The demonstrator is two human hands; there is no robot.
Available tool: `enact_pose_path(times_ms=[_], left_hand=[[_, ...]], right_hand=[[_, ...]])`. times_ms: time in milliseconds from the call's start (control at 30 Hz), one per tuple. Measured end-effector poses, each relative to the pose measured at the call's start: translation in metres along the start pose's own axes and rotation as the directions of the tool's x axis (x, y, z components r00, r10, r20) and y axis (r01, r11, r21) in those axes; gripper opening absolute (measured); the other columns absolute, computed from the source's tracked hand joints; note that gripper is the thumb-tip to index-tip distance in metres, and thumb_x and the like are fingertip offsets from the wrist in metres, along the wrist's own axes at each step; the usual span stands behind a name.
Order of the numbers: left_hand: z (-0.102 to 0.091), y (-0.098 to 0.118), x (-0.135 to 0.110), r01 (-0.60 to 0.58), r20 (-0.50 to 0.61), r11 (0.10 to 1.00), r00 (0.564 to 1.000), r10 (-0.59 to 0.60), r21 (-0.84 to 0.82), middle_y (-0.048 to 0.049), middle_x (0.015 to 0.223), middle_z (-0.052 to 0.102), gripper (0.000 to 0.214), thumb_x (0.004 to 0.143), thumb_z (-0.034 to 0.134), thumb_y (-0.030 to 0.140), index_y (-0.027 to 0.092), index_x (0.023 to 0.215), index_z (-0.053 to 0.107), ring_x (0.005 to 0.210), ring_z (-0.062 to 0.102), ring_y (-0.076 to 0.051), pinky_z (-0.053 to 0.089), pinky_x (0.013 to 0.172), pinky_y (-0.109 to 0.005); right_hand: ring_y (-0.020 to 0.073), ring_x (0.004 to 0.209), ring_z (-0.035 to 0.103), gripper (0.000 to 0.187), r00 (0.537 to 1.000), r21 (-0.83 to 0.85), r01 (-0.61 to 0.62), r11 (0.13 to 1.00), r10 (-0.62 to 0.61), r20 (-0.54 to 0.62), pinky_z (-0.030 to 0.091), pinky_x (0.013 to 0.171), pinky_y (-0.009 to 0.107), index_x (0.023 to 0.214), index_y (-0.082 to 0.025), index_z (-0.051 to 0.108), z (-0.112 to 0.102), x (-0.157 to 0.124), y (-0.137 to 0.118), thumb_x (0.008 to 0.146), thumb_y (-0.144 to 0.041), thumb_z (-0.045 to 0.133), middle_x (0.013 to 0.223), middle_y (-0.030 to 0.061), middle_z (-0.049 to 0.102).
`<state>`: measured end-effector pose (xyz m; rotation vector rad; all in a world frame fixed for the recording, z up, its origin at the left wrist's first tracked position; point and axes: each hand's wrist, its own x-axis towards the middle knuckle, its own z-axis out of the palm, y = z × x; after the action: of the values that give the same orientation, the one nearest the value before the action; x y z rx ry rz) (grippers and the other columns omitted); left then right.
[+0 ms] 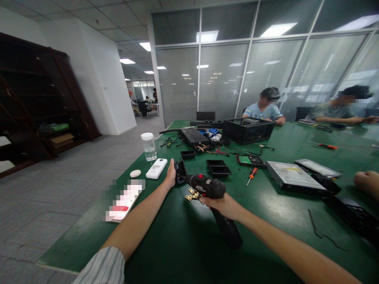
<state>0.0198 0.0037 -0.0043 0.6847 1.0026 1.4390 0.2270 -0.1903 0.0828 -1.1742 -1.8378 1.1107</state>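
Observation:
My right hand (222,205) is wrapped round the grip of a black cordless drill (211,188), whose nose points left toward a small black plastic bracket (180,172). That bracket is held upright on the green table (183,240) by my left hand (171,174), fingers closed on its left side. A small pile of brass hinges (194,195) lies just below the drill's nose. The drill's battery base rests low on the table toward me.
A white power bank (156,168), a white oval case (135,173) and a clear jar (148,146) stand to the left. Black trays (218,167), an orange screwdriver (252,174), an optical drive (293,177) and a computer case (248,129) lie beyond. Two people sit at the far side; another person's hand (367,182) is at the right.

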Motion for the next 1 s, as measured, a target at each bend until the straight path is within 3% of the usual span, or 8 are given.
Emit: enact_pose_path(times_ms=[700, 1000], left_hand=[[-0.0004, -0.0006, 0.0003, -0.024, -0.001, 1.000, 1.000, 0.024, -0.003, -0.0052, 0.080, 0.069, 0.055, 0.079, 0.050, 0.068, 0.017, 0.092, 0.065, 0.079, 0.067, -0.020, 0.051, 0.077, -0.032], [-0.0022, -0.0039, 0.0050, -0.036, -0.060, 0.999, 0.997, 0.037, 0.028, -0.0065, 0.081, 0.069, 0.055, 0.080, 0.050, 0.068, 0.016, 0.092, 0.067, 0.083, 0.066, -0.021, 0.051, 0.078, -0.031]], right_hand=[[0.0181, 0.077, 0.055, 0.036, 0.999, -0.004, 0.027, 1.000, -0.027, 0.031, 0.047, 0.070, 0.031, 0.112, -0.019, 0.061, -0.0004, 0.0007, 0.0057, 0.082, -0.038, 0.061, 0.080, 0.0011, 0.062], [0.0192, 0.074, 0.054, 0.033, 1.000, 0.008, -0.004, 1.000, 0.004, 0.030, 0.046, 0.069, 0.032, 0.102, -0.019, 0.064, -0.0008, 0.0010, 0.0045, 0.079, -0.042, 0.064, 0.075, 0.0010, 0.061]])
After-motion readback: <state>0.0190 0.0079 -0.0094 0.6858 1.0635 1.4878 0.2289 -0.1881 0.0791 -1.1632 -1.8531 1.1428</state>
